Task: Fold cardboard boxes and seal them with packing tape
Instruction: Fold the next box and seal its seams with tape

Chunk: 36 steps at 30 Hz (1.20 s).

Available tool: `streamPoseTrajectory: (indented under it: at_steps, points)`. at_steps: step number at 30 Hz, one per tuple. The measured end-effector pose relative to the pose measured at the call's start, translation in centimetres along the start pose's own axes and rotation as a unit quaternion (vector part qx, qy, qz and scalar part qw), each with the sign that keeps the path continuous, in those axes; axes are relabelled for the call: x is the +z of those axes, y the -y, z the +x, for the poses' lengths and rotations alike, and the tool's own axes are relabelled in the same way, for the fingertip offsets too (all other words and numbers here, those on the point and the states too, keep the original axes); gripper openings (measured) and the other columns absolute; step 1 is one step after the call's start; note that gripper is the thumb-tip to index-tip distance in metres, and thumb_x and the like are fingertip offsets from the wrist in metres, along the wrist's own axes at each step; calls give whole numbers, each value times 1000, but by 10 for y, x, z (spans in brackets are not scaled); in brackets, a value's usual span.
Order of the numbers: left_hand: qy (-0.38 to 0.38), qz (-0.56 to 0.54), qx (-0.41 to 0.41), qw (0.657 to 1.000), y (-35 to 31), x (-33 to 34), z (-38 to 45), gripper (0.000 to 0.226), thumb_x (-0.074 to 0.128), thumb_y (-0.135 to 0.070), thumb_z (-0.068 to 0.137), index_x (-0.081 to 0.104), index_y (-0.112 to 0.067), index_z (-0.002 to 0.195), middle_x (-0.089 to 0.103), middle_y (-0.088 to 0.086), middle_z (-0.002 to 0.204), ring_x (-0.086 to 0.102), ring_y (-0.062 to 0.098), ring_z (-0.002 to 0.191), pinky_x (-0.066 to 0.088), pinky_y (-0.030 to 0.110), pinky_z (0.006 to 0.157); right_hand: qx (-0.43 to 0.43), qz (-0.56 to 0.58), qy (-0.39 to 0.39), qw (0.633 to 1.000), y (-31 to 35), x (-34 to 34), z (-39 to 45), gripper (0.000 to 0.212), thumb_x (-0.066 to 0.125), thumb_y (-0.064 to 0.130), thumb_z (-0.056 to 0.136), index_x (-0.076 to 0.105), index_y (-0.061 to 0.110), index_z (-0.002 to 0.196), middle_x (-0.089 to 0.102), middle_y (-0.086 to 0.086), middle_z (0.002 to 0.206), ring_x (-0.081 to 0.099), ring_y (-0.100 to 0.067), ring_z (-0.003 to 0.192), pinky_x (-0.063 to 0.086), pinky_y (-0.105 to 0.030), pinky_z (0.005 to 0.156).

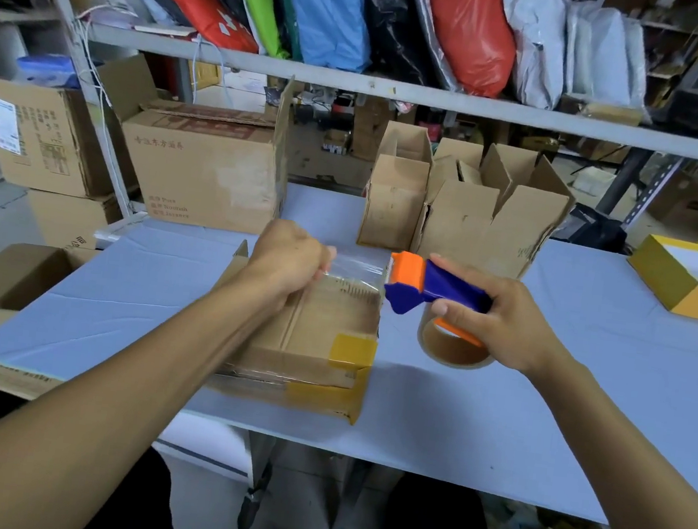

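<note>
A folded cardboard box point(320, 340) with yellow tape at its right corner lies on the pale table point(539, 419), close to the front edge. My right hand point(502, 322) grips a blue and orange tape dispenser point(428, 287) with a roll of clear tape point(451, 347), just right of the box. A strip of clear tape point(355, 269) stretches from the dispenser leftwards over the box's far edge. My left hand point(291, 257) pinches the free end of that strip above the box.
Several folded small boxes point(458, 216) with open flaps stand at the back of the table. A large carton point(205, 167) stands at the back left. A yellow tray-like box point(688, 279) lies at the right. An open carton point(16, 276) is on the floor left.
</note>
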<state>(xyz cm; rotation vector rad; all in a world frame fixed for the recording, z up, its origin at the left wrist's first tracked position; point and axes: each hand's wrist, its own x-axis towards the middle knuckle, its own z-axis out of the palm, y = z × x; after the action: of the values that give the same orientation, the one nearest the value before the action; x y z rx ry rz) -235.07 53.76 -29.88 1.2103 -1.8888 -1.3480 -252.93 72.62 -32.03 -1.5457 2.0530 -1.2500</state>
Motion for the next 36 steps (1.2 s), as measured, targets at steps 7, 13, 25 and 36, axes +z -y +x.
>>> streamPoseTrajectory:
  at_steps: [7,13,25,36]
  points:
    - [4,166,29,986,2,-6,-7,19,68,-16,81,73,2,86,73,14,81,63,25,71,49,29,67,26,45,34,998,-18,-5,-2,55,72,45,77,61,39,130,70,16,110,65,-6,98,48,-16,80]
    - [0,241,54,969,12,-10,-6,22,67,-19,77,70,2,82,72,16,86,69,31,86,57,44,78,36,57,48,997,-18,1,-4,51,77,40,80,62,35,129,70,24,108,65,1,97,47,-12,80]
    - [-32,381,114,917,31,-7,-10,33,58,-32,86,56,-13,60,67,7,73,56,29,81,55,39,78,35,46,55,997,-17,10,-6,50,76,40,78,61,41,126,68,30,110,64,4,101,46,-10,80]
    - [157,380,295,863,10,17,-2,28,48,-12,94,52,-26,118,52,-2,116,43,23,119,41,40,96,23,25,45,998,-21,13,-9,50,73,42,79,58,46,127,69,23,112,64,-2,103,49,-14,83]
